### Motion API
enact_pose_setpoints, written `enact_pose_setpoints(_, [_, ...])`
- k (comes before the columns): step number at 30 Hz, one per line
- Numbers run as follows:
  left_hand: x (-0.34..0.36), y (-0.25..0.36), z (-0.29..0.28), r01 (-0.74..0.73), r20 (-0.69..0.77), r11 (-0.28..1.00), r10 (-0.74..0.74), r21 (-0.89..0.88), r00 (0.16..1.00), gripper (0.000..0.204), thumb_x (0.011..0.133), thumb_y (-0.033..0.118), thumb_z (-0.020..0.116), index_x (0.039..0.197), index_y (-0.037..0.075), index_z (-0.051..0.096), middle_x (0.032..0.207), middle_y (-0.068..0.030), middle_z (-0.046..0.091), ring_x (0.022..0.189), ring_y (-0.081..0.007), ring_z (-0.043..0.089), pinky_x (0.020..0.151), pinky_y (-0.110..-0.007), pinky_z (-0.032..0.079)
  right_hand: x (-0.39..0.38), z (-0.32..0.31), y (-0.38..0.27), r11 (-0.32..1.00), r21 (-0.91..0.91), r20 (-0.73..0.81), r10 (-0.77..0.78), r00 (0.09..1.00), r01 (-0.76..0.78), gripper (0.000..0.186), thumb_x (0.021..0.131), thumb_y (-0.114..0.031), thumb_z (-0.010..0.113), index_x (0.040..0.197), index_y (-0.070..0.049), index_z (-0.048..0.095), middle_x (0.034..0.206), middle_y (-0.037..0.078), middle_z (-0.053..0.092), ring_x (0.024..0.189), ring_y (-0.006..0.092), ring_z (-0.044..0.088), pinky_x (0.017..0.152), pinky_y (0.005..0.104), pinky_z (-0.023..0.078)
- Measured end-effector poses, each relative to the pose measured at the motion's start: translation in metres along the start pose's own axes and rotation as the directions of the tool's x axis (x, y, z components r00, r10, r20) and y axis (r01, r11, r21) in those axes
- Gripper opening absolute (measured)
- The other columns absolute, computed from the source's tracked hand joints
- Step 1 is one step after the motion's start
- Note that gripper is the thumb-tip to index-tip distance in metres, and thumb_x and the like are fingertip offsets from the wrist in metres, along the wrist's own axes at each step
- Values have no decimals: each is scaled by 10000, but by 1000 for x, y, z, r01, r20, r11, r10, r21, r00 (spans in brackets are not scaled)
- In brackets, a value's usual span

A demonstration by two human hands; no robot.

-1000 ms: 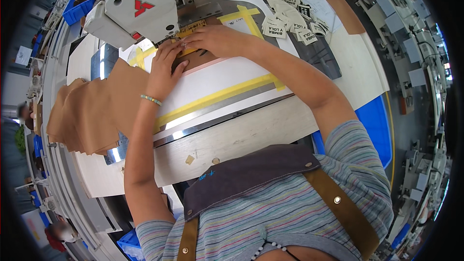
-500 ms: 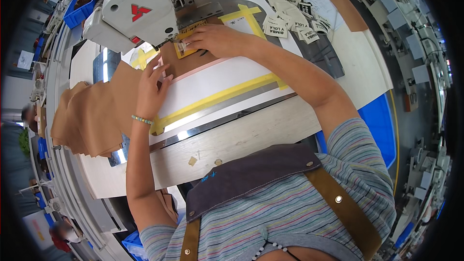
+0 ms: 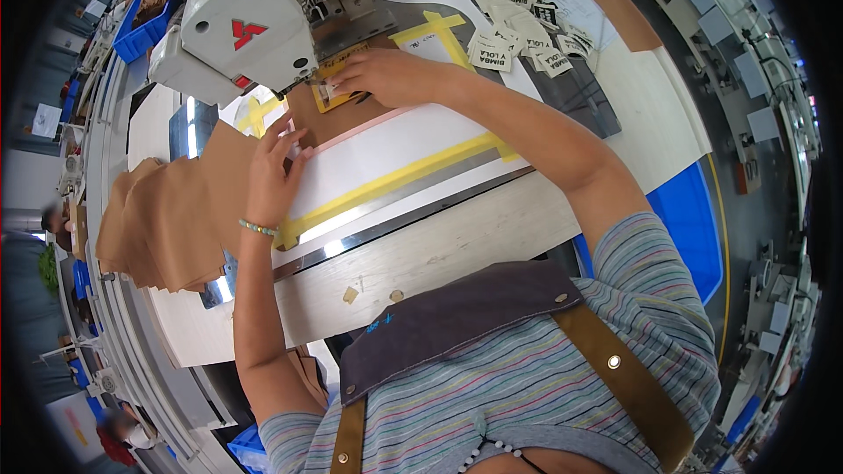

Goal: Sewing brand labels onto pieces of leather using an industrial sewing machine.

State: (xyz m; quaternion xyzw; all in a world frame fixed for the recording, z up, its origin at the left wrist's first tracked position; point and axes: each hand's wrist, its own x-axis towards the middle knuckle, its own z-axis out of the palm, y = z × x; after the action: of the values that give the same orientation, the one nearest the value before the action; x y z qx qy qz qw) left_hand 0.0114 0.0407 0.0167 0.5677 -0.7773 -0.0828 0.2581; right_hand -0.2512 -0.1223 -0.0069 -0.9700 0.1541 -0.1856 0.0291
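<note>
Head view: both hands at a flat brown leather-like panel (image 3: 334, 127) just beside a boxy white sewing-machine head (image 3: 250, 9).
The left hand (image 3: 272, 180), further onto the panel a second ago, now rests loosely spread by its left edge; the right hand (image 3: 386, 77) stays over a yellow-edged flat frame (image 3: 328, 106), fingers bent, whether pinching cannot be told.

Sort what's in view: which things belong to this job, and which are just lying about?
Likely in the job:
Brown panel, right hand over it, left hand at its edge
Yellow-edged piece by the right hand
White taped sheet beneath
Sewing machine
Perhaps the brown stack and pale labels

Apparently just lying about:
Small pale scrap near the table's front edge
Brown piece, far right
</note>
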Motion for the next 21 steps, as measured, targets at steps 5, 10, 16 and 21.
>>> enact_pose_setpoints(5, [-6, 1, -2, 15, 1, 1000, -15, -11, 1000, 275, 943, 85, 726, 1212, 27, 736, 1518, -150, 584, 1290, -369, 624, 1021, -434, 545, 9, -2, 6, 995, 62, 17, 73, 997, -74, 593, 830, 112, 541, 1348, -115, 717, 1497, 5, 629, 1368, 263, 556, 1165, 389, 464])
enact_pose_setpoints(10, [-11, -2, -7, -17, -8, 1000, 17, 23, 1000, 295, 936, 65, 716, 1230, 40, 729, 1517, -141, 587, 1271, -359, 632, 1005, -433, 549, 19, 2, 18, 997, 14, 28, 72, 997, -73, 576, 835, 96, 541, 1342, -110, 720, 1499, 6, 628, 1375, 267, 549, 1175, 386, 457])
enact_pose_setpoints(16, [-6, 4, -11, 35, 21, 999, -34, -28, 999, 356, 935, 54, 713, 1291, 48, 696, 1490, -134, 605, 1254, -344, 627, 1005, -437, 542, 12, -12, 15, 988, -20, 91, 156, 983, -155, 521, 856, 76, 556, 1315, -97, 731, 1455, 43, 654, 1371, 273, 546, 1160, 406, 463])
enact_pose_setpoints(21, [2, 5, -9, -79, -15, 996, 80, 41, 997, 388, 939, 61, 714, 1324, 35, 674, 1480, -138, 608, 1291, -357, 597, 1056, -436, 515, -14, -25, 20, 977, -85, -20, 197, 980, -198, 468, 898, 38, 552, 1305, -101, 736, 1382, 60, 655, 1329, 268, 563, 1124, 420, 480])
